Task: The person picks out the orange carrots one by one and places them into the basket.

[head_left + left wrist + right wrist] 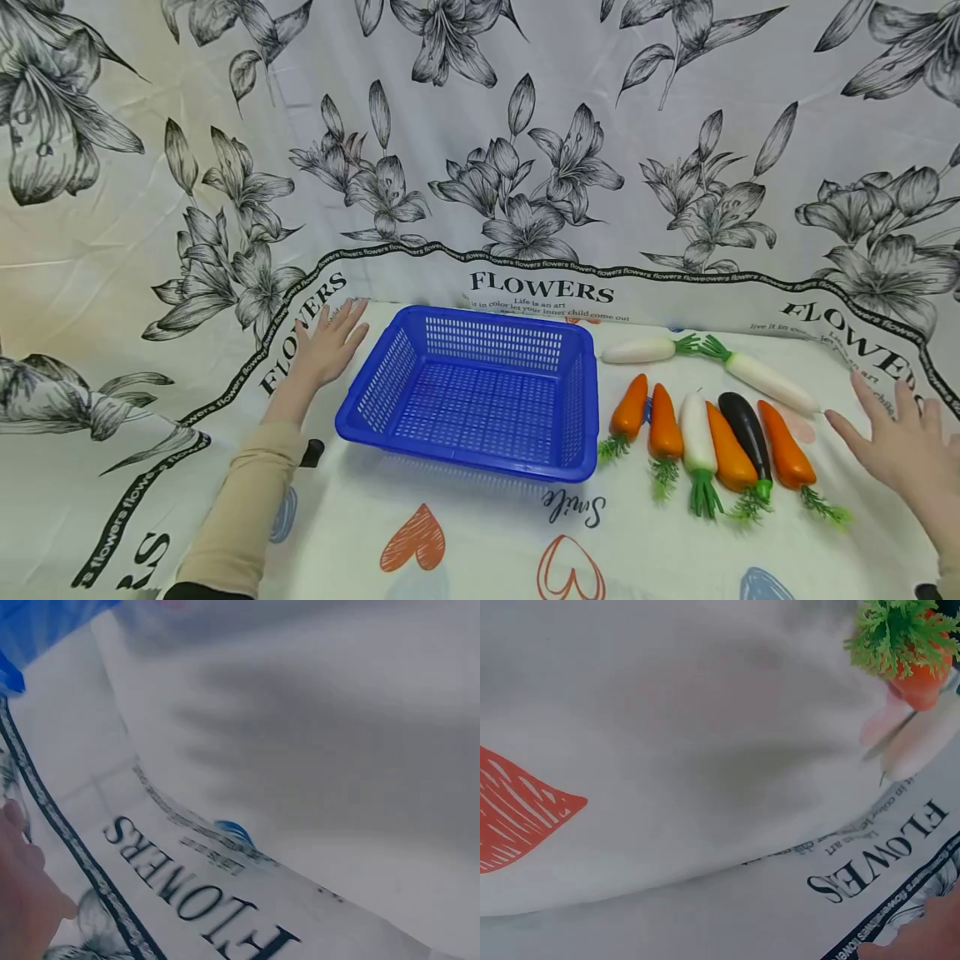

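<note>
I have the blue basket (589,400) on the cloth-covered desk (480,542), my left hand (326,346) just beside its left rim — fingers spread apart. To the basket's right lie four orange carrots (664,425), a dark eggplant (741,421) and three white radishes (772,382), one radish's tip near my right hand (903,442) — fingers apart too. Flower-printed fabric (442,167) hangs behind.
</note>
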A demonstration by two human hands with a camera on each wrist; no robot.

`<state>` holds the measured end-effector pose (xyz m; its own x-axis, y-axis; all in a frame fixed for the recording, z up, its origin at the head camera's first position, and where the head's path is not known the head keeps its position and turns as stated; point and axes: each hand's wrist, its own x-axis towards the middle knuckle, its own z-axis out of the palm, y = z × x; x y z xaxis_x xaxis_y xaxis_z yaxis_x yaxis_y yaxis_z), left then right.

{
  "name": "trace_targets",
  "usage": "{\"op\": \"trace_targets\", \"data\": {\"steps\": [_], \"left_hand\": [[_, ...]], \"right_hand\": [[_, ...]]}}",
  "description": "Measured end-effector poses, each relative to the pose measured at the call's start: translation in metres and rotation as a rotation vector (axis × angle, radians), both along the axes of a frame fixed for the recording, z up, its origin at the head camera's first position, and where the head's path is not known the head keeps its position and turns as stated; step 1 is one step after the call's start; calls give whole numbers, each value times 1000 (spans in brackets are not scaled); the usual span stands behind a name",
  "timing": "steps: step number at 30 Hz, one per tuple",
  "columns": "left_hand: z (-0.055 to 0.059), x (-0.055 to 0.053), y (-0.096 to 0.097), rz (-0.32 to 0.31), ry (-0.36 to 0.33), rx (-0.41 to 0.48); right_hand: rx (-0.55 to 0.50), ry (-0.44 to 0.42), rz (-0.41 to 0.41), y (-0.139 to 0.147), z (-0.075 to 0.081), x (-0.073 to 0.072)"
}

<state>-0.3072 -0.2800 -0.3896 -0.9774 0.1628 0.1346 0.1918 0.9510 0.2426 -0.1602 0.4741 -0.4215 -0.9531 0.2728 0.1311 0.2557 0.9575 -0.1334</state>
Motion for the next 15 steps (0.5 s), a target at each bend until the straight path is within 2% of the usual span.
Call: {"op": "trace_targets", "data": {"steps": [5,12,15], "left_hand": [[2,1,19,-51,-43,-5],[7,9,43,-139,-120,80],[8,12,48,-156,-148,107]], "right_hand": [[37,-2,41,-1,-6,3],[22,-3,95,-14,-12,5],[-6,-14,118,-21,-11,5]]}}
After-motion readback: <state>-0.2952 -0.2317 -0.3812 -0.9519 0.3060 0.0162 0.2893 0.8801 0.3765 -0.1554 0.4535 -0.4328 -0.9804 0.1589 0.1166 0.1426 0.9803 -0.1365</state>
